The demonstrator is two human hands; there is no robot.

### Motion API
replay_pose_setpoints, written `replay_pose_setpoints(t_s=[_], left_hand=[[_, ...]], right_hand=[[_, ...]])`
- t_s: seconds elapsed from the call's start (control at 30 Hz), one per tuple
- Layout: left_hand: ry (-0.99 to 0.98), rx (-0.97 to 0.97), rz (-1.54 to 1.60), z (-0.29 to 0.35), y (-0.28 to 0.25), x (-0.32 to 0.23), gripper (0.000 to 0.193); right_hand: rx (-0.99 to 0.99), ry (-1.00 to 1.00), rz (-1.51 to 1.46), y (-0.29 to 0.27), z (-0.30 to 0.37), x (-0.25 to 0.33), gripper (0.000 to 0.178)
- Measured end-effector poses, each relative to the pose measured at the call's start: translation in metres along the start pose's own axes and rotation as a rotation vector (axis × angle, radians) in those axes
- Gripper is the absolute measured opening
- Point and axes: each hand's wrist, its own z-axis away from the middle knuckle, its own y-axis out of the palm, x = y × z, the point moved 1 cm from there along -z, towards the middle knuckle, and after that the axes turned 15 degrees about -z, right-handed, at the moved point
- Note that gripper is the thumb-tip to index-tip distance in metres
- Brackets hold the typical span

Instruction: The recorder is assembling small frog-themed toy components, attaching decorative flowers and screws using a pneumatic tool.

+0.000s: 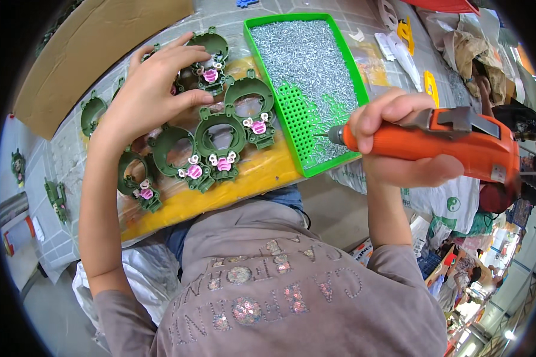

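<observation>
— What is the right hand (399, 140) doing?

— It is wrapped around an orange electric screwdriver (452, 146), fingers clenched on the body, with the metal tip pointing left toward the green tray (356, 77). The tip sits just at the tray's near right edge.

— And what is in that tray?

— A heap of small silver screws (307, 53), filling most of it; the perforated green floor shows bare near the front.

— The left hand (152, 89)?

— It lies spread, fingers loose, pressing flat on a dark green plastic housing (181, 80) in the back row of parts. It grips nothing; it only rests on top.

— Where are those parts?

— On the yellow table edge (244, 184), just left of the tray. Several round dark green housings (220, 137) lie side by side, touching, each with a small pink and white piece (223, 163) at its near end. One more housing (214, 44) sits beyond the fingertips.

— Anything else around?

— A sheet of brown cardboard (95, 47) at the far left, and yellow plastic pieces (430, 86) beyond the tray on the right.
</observation>
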Motion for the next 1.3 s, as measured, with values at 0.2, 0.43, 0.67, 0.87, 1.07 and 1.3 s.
replay_pose_setpoints(t_s=[0.2, 0.43, 0.67, 0.87, 1.07, 1.3], left_hand=[[0.040, -0.136, -0.043, 0.005, -0.023, -0.016, 0.046], [0.172, -0.171, 0.337, 0.007, -0.030, -0.063, 0.048], [0.119, -0.275, 0.364, 0.017, -0.032, -0.056, 0.011], [0.168, -0.251, 0.251, 0.020, -0.033, -0.056, 0.010], [0.002, -0.179, 0.094, 0.022, -0.027, -0.032, 0.063], [-0.140, -0.186, 0.023, 0.010, 0.007, -0.001, 0.059]], right_hand=[[0.239, 0.033, -0.088, 0.025, -0.028, 0.025, 0.078], [0.477, 0.161, -0.050, 0.057, -0.056, 0.039, 0.076], [0.538, 0.055, -0.120, 0.071, -0.059, 0.017, 0.075], [0.508, 0.025, -0.165, 0.075, -0.058, -0.005, 0.080], [0.523, 0.070, -0.230, 0.078, -0.073, -0.034, 0.087], [0.272, -0.083, -0.139, 0.097, -0.092, -0.079, 0.057]])
